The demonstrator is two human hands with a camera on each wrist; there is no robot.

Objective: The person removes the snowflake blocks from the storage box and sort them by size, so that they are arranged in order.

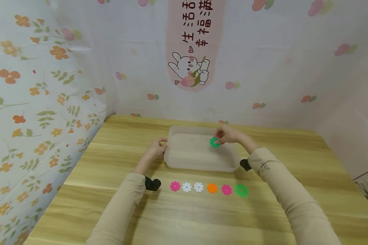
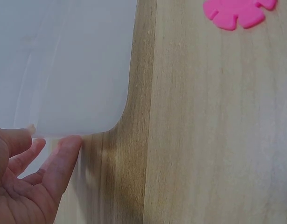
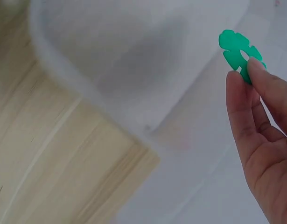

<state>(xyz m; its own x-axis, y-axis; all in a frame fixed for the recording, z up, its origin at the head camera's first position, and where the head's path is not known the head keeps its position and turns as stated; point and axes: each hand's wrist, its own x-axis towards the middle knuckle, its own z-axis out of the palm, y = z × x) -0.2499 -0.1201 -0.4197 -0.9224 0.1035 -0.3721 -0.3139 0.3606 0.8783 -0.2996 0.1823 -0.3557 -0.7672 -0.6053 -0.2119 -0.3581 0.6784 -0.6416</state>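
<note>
My right hand (image 3: 269, 121) pinches a green notched plastic disc (image 3: 233, 49) between thumb and fingertips. In the head view that disc is above the right part of a translucent white plastic bin (image 1: 199, 168). My left hand (image 1: 157, 148) holds the bin's left end; in the left wrist view the thumb lies at its rim and the fingers touch the outer wall. In front of the bin several similar discs lie in a row: a pink disc (image 1: 175, 186), two white discs (image 1: 186, 187), an orange disc (image 1: 212, 188), another pink disc (image 1: 226, 189) and a green disc (image 1: 241, 190).
The wood-grain table (image 1: 184, 221) carries the bin and the row of discs. Behind it hangs a printed cloth (image 1: 263, 75), with a flowered cloth (image 1: 33, 119) on the left. A black wrist device (image 1: 152, 184) sits at the left cuff, another black device (image 1: 245, 164) at the right.
</note>
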